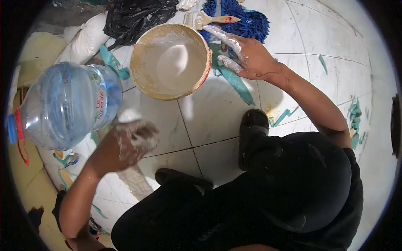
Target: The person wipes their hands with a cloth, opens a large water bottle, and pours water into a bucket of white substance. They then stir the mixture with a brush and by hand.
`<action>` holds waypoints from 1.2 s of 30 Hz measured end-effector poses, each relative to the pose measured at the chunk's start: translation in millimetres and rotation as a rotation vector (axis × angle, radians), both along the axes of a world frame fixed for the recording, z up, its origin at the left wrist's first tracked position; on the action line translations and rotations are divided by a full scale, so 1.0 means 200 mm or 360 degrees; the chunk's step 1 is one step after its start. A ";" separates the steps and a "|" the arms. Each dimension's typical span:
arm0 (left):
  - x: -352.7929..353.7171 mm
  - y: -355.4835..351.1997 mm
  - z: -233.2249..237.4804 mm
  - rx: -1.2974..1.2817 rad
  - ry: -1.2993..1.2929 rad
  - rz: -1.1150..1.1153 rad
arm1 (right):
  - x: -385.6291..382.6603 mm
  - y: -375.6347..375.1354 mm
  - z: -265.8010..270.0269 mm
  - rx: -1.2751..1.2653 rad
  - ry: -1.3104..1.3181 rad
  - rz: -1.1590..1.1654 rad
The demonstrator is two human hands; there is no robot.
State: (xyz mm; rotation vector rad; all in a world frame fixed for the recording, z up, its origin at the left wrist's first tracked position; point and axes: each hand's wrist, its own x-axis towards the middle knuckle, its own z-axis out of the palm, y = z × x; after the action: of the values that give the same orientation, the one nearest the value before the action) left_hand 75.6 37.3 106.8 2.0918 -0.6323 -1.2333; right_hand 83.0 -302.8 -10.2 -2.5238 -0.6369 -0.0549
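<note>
My right hand, with white paste on its fingers, is by the right rim of a round bucket. Its index finger and thumb are stretched out and apart, with nothing between them. The index fingertip comes up close to a paintbrush with a wooden handle, lying behind the bucket. Pale, creamy liquid fills the bucket's lower part. My left hand, also smeared white, is over the floor below the bucket, near a large water bottle. Motion blurs its fingers, which look curled.
A blue shaggy mat lies behind the brush. Back left are a black plastic bag and a white sack. Torn green strips litter the tiled floor. My sandalled feet stand in front of the bucket.
</note>
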 end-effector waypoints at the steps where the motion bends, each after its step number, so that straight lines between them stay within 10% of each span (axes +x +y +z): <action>1: 0.07 -0.06 0.05 0.0046 -0.0047 -0.0045 | 0.01 0.00 0.01 -0.0015 0.0009 0.0012; 8: 0.40 -0.44 -0.04 -0.1233 -0.0497 0.0499 | 0.05 0.02 -0.07 -0.0608 -0.0172 0.0080; 12: 0.37 -0.29 -0.22 -0.1305 -0.1683 0.0919 | 0.03 0.06 -0.08 -0.0846 -0.0050 -0.0006; 17: 0.41 -0.16 -0.33 -0.1172 -0.1037 0.1420 | -0.03 0.08 -0.10 -0.0928 -0.0203 -0.0094; 33: 0.56 -0.04 -0.67 -0.1497 -0.0207 0.1036 | 0.08 0.05 -0.11 -0.0976 -0.0250 -0.0150; 36: 0.52 -0.02 -0.80 -0.1660 -0.0130 0.1452 | 0.06 -0.02 -0.15 -0.1028 -0.0244 -0.0113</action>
State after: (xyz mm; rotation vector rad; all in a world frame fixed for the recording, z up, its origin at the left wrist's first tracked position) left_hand 179.5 32.8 -53.6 1.2365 -0.1863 -0.1783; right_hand 95.1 -306.0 -39.9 -3.1900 -0.7098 -0.0786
